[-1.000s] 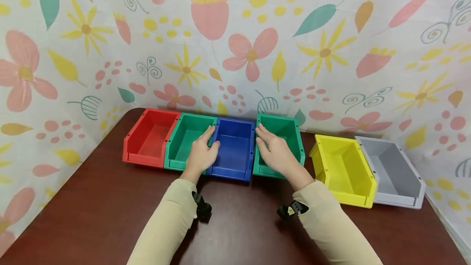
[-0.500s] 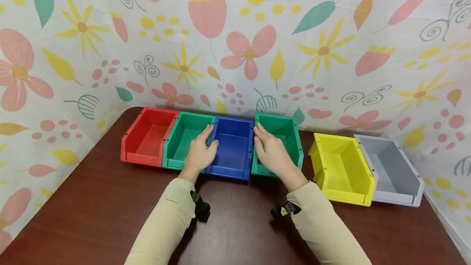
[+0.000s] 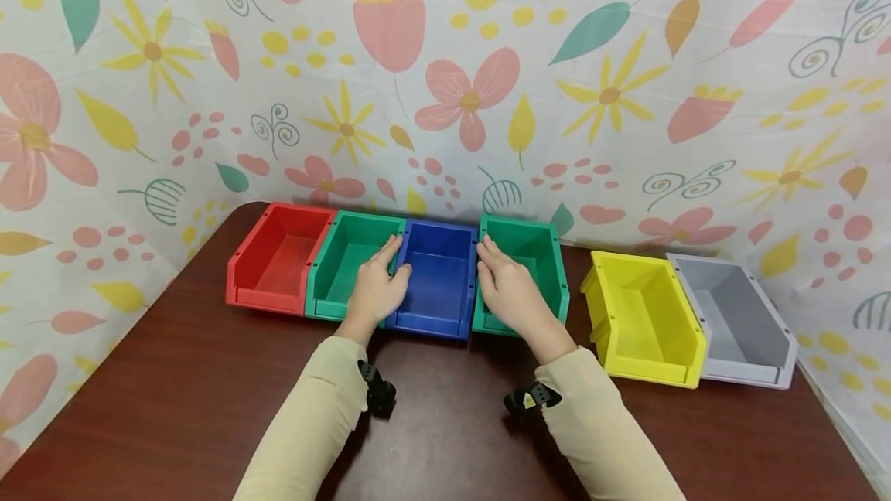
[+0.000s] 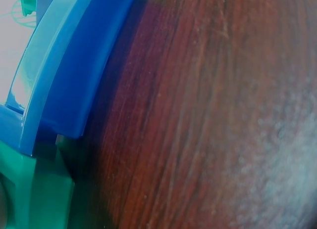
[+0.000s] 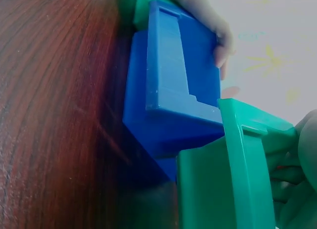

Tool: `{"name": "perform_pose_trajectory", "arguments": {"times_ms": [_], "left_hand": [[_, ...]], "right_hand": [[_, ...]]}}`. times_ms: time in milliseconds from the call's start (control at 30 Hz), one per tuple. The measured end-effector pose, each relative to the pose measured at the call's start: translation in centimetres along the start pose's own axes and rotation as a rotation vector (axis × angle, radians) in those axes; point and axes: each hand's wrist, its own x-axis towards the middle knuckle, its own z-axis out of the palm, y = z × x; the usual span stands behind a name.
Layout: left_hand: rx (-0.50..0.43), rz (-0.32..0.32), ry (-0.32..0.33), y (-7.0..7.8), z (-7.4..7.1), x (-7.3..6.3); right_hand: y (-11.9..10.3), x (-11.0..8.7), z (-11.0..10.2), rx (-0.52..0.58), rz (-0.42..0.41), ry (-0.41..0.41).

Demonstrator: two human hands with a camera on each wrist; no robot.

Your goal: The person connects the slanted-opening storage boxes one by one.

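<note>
We see L hand [image 3: 376, 288], fingers straight & tog., thumb apart, at seam btwn L green bin [image 3: 351, 257] & blue bin [image 3: 438, 288]. R hand [image 3: 515, 291], fingers straight too, is in R green bin [image 3: 537, 242] nr its blue-side wall. Red bin [image 3: 281, 261] far L; yellow bin [image 3: 647, 315] & gray bin [image 3: 741, 323] R on table [image 3: 445, 431].

White backdrop [image 3: 431, 37], printed with pink, yellow and teal flowers and leaves, spanning 9 through 12 to 3 o'clock. Dark brown table [image 3: 445, 431], centred on 6 o'clock, streaked with grain. Red bin [image 3: 281, 261], near 9 o'clock. Yellow bin [image 3: 643, 323] and grey bin [image 3: 739, 323], side by side toward 4 o'clock, both open-topped.
</note>
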Motion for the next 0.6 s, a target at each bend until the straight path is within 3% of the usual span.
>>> {"name": "perform_pose_trajectory", "arguments": {"times_ms": [600], "left_hand": [[-0.003, 0.004, 0.012, 0.08, 0.02, 0.03]], "right_hand": [[0.27, -0.36, 0.65, 0.006, -0.016, 0.000]]}}
